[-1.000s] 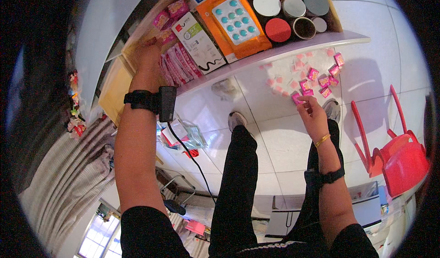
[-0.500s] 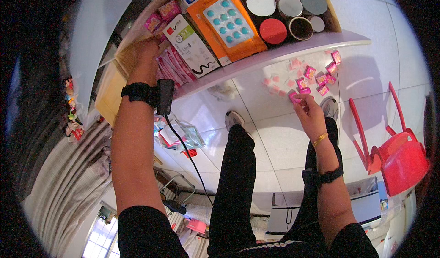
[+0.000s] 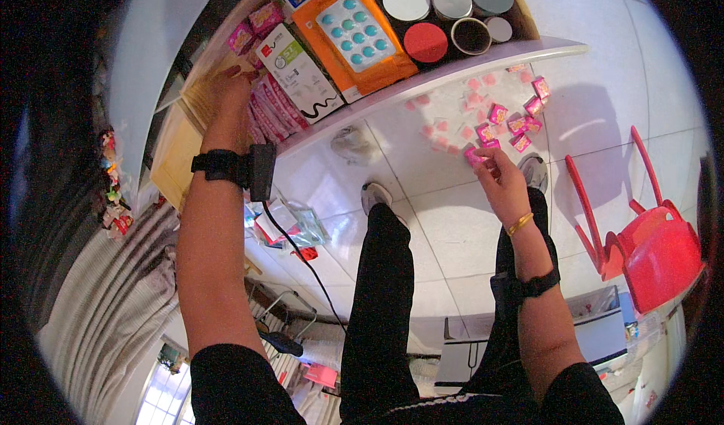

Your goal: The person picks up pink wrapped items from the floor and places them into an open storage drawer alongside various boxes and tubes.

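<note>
My right hand [image 3: 504,180] is pinching a pink sachet [image 3: 475,156] off the glass counter [image 3: 452,78]; my left hand [image 3: 230,85] is curling around stacked pink packets [image 3: 271,112], steadying them upright.

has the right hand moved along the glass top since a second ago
No: the right hand remains at the near edge of the small pink packets.

Right hand [image 3: 501,180] pinches a pink packet [image 3: 475,156]; left hand [image 3: 230,89] touches pink sachets [image 3: 268,112].
</note>
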### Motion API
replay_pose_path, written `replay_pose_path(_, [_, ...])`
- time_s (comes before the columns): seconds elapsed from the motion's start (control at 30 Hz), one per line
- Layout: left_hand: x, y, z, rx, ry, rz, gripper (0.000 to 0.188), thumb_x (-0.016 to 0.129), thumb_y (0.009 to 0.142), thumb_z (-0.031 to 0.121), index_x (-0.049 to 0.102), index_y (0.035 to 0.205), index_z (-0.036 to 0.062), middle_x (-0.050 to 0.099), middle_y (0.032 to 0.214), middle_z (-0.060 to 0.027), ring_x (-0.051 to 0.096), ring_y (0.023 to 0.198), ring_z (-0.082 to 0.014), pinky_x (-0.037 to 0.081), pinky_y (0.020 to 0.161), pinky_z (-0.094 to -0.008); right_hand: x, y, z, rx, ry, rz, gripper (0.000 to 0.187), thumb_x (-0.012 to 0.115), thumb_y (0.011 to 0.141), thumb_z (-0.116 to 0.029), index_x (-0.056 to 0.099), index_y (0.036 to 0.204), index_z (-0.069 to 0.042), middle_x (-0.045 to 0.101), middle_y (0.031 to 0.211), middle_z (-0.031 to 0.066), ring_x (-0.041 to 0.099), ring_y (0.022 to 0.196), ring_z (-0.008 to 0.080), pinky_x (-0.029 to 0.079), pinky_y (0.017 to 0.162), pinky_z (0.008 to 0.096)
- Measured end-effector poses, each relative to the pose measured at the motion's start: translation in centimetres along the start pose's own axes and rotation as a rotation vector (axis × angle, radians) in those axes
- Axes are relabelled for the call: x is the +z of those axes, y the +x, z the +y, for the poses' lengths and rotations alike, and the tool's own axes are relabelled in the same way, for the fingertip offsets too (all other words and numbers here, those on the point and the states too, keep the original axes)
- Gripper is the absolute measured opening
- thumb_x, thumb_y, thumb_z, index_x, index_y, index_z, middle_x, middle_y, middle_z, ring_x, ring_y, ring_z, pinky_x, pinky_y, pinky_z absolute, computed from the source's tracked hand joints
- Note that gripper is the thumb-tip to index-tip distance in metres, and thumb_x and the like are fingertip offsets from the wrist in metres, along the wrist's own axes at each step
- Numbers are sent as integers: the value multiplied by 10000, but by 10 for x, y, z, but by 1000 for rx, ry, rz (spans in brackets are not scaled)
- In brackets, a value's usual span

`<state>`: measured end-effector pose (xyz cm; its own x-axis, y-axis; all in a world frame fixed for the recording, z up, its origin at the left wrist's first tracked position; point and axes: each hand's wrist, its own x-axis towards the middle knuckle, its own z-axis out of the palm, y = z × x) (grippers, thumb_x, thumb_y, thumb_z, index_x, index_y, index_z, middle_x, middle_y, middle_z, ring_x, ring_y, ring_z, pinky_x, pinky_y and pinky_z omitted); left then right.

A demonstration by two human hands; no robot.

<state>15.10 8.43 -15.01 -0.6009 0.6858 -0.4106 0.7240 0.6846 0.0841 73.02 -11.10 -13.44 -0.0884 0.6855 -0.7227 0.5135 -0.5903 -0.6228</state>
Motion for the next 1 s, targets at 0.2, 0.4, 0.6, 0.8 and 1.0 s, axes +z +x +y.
replay_pose_path(0.2, [-5, -22, 13, 97, 33, 58, 485, 707, 1182, 197, 637, 1608, -22, 800, 1410, -171, 781, 1217, -257, 646, 994, -386, -13, -12, 11, -32, 33, 1, 313, 797, 1112, -188, 785, 1412, -101, 778, 964, 104, 745, 831, 223, 612, 807, 382])
replay_pose_path(0.4, [-31, -73, 33, 246, -131, 181, 506, 706, 1170, 107, 581, 1643, -22, 789, 1398, -167, 775, 1208, -250, 653, 978, -376, -29, -26, 13, -33, -3, 36, 303, 785, 1122, -222, 792, 1401, -104, 828, 1005, 125, 807, 891, 250, 633, 831, 405])
replay_pose_path(0.6, [-49, -222, 95, 436, -478, 329, 531, 711, 1164, 45, 541, 1663, -20, 772, 1394, -163, 762, 1219, -247, 655, 996, -372, -59, -37, 24, -3, -17, 67, 309, 780, 1128, -276, 797, 1383, -103, 852, 1057, 162, 836, 928, 327, 654, 856, 451])
replay_pose_path(0.8, [5, -372, 169, 879, -278, 109, 330, 769, 1134, 89, 676, 1442, 17, 774, 1333, -165, 738, 1241, -344, 580, 1117, -479, -99, -46, 36, 33, -39, 140, 279, 774, 1133, -247, 798, 1369, -102, 858, 1074, 177, 832, 908, 339, 655, 849, 462])
replay_pose_path(1.0, [172, -425, 195, 1043, -185, -277, 332, 822, 1062, 116, 748, 1384, 86, 776, 1344, -170, 726, 1269, -413, 577, 1106, -551, -138, -42, 60, 46, -11, 211, 249, 772, 1129, -212, 805, 1350, -100, 855, 1086, 170, 827, 913, 322, 652, 847, 446])
